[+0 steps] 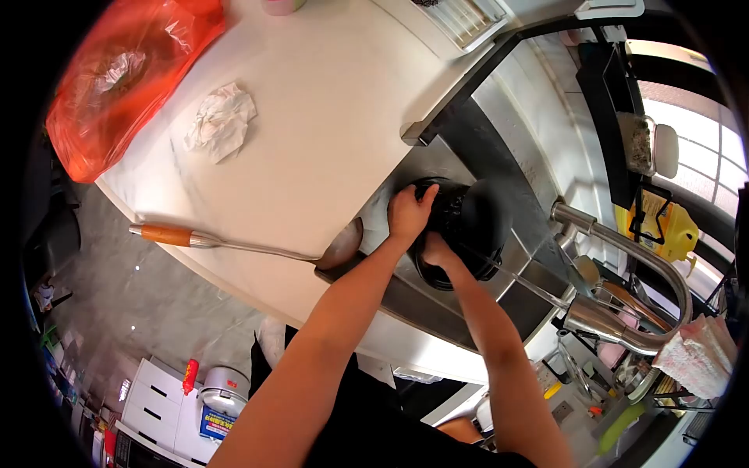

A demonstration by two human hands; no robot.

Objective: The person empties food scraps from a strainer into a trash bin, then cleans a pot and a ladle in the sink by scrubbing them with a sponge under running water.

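Observation:
Inside the metal sink (446, 160), a black pot (485, 214) is tilted on its side under a thin stream of water. My left hand (410, 212) grips its rim, with the thumb over the edge. Lower down, my right hand (438, 251) reaches into the opening of the pot; its fingers are hidden inside. The water comes from the steel faucet (601, 321) at the right. A ladle (265, 248) with an orange-brown handle lies on the counter, its bowl beside the sink edge.
An orange-red plastic bag (117, 86) and crumpled paper (222, 122) lie on the white counter (312, 117). A white rack (460, 23) stands at the top. A yellow bottle (675, 232) and a pink-white cloth (702, 356) are at the right.

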